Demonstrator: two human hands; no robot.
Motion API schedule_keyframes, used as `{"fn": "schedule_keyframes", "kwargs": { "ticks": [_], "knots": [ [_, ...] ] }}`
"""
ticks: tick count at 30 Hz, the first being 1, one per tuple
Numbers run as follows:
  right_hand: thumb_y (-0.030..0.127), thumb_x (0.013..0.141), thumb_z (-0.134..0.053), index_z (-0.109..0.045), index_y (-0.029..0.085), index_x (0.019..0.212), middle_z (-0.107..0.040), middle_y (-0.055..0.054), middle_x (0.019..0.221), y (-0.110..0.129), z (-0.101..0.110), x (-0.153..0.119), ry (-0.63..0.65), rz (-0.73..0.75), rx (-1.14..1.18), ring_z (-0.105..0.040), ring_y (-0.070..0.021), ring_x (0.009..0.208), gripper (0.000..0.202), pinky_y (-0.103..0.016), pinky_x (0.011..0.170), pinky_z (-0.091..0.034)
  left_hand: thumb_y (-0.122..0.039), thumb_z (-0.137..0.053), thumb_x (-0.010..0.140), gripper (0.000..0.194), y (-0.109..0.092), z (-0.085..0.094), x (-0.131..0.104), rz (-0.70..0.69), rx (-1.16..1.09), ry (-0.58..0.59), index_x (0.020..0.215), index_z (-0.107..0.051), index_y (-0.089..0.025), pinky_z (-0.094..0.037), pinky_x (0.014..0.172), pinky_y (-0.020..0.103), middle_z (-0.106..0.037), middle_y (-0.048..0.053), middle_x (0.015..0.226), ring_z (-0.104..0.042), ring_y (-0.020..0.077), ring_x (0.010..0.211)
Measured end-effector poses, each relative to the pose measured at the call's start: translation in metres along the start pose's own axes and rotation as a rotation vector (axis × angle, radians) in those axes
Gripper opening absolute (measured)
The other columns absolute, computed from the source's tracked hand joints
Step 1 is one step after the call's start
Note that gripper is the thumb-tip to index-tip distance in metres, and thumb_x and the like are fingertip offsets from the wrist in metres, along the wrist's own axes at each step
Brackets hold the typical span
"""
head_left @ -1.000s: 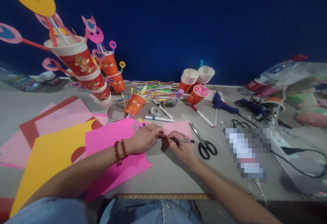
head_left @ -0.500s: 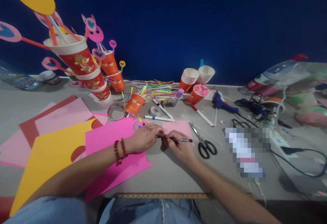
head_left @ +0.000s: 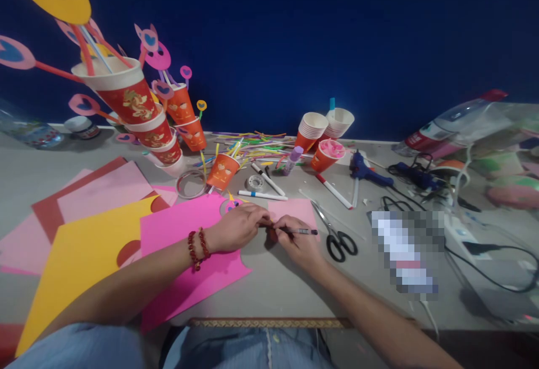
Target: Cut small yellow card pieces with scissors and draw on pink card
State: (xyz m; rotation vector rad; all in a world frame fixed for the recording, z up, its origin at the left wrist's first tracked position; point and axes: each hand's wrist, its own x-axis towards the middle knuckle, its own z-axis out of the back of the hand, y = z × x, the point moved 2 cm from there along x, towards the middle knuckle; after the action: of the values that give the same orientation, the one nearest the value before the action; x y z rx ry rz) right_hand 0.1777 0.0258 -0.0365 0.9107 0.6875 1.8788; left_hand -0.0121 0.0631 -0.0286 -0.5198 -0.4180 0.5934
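Note:
A dark-barrelled pen [head_left: 302, 231] is gripped by my right hand [head_left: 301, 252], its tip pointing left towards my other fingertips. My left hand [head_left: 236, 227], a red bead bracelet at its wrist, bends over the table with fingertips pressed together. Whatever lies under those fingers is mostly hidden. Just beyond my left knuckles, a small pink and blue paper cutout [head_left: 232, 205] shows in part. A pale pink paper square [head_left: 295, 208] lies behind my right hand. Beneath my left wrist spreads a magenta sheet [head_left: 181, 234].
Black-handled scissors [head_left: 336, 238] lie to the right, with a blue glue gun [head_left: 370, 173] behind. Markers [head_left: 263, 195] and a tape roll [head_left: 255, 182] sit ahead. Tall decorated cup figures [head_left: 130, 99] stand left; a yellow sheet [head_left: 88, 245] lies below them.
My right hand and the pen shift very slightly at the fingertips. Everything else stays in place.

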Motion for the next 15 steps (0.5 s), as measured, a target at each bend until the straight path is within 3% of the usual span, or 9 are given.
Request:
{"fn": "schedule_keyframes", "kwargs": {
  "ticks": [15],
  "knots": [
    [0.013,0.082,-0.049,-0.061,0.023,0.078,-0.068,-0.001,0.071,-0.0019,-0.0002,-0.0014,-0.001,0.025,-0.002,-0.064,-0.0188,0.067,0.016,-0.028,0.064,-0.047,-0.002,-0.042,0.08,0.039,-0.001,0.0009,0.0001,-0.011,0.012,-0.001,0.115,-0.051,-0.018,-0.051,0.091,0.038,-0.069,0.008,0.104,-0.064,0.0213,0.1]
  ]
}}
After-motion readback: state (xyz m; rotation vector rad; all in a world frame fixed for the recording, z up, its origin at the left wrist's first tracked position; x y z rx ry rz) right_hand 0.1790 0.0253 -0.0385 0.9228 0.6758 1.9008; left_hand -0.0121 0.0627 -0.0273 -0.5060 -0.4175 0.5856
